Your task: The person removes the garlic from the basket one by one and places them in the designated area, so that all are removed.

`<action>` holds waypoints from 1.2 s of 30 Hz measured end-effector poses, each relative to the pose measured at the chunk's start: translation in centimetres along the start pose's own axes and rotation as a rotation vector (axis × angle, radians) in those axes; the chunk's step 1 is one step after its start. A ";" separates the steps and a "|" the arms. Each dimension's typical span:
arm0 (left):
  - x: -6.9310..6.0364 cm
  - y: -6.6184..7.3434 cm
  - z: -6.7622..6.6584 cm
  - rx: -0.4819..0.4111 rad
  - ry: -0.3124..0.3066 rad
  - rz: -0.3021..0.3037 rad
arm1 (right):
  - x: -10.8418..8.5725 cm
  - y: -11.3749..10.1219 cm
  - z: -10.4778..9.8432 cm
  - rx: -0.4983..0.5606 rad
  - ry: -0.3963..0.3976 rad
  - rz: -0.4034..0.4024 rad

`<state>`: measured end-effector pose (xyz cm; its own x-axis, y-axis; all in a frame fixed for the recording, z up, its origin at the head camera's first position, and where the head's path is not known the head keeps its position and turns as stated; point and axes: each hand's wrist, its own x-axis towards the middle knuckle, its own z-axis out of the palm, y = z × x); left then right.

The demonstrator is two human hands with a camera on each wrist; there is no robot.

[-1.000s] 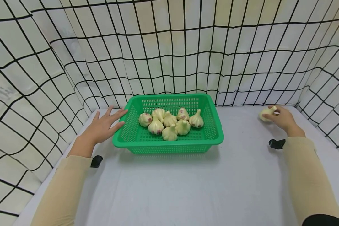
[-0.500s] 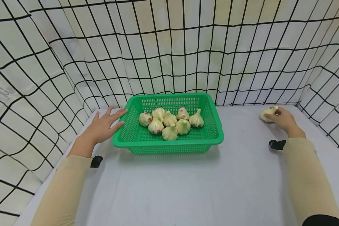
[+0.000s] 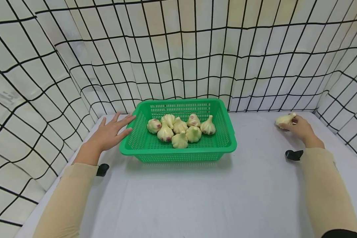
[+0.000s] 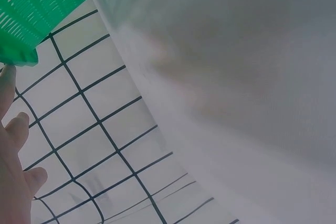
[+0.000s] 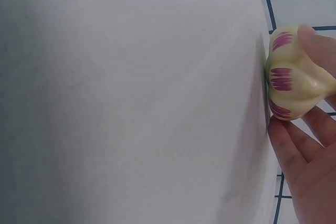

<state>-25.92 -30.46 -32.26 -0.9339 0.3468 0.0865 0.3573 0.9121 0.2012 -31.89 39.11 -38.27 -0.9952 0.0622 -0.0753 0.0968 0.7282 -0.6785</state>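
Observation:
My right hand pinches a garlic bulb between thumb and fingers at the far right of the table. In the right wrist view that bulb shows purple streaks and lies against the white surface. My left hand has its fingers spread, with fingertips at the left rim of a green plastic basket. The left wrist view shows part of the same hand just under the basket's corner. Several garlic bulbs sit grouped inside the basket.
A white cloth covers the table. Black grid netting over white walls closes in the back and both sides. Black wrist-worn pieces stick out by the left sleeve and the right sleeve.
The right hand and its garlic bulb shift very slightly, the bulb's stem turning a little. The left hand and the basket stay in place; the whole view moves a few pixels.

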 end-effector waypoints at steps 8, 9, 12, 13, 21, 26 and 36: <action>0.1 0.1 0.0 0.000 -0.003 -0.007 | -0.2 0.0 -0.1 0.005 -0.006 0.000; 0.2 0.1 0.0 0.001 -0.003 -0.006 | -0.3 0.0 -0.2 0.009 -0.007 0.000; 0.3 0.1 0.0 -0.001 -0.002 -0.002 | -0.4 0.0 -0.3 0.010 -0.009 0.007; 0.3 0.1 0.0 -0.001 -0.003 -0.002 | -0.4 0.1 -0.3 0.011 -0.010 0.011; 0.1 0.1 -0.1 0.004 -0.011 -0.003 | -0.3 0.4 -0.1 0.059 -0.004 0.019; -0.1 0.2 -0.1 -0.002 -0.010 0.001 | -0.7 0.5 -0.3 0.072 0.019 0.013; 0.1 0.2 -0.2 0.004 -0.014 -0.003 | -1.6 0.9 -1.5 0.046 0.124 -0.026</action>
<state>-25.89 -30.27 -32.02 -0.9351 0.3468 0.0726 0.3543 0.9140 0.1976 -30.24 40.66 -37.62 -0.9910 0.1299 0.0319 0.0686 0.6986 -0.7122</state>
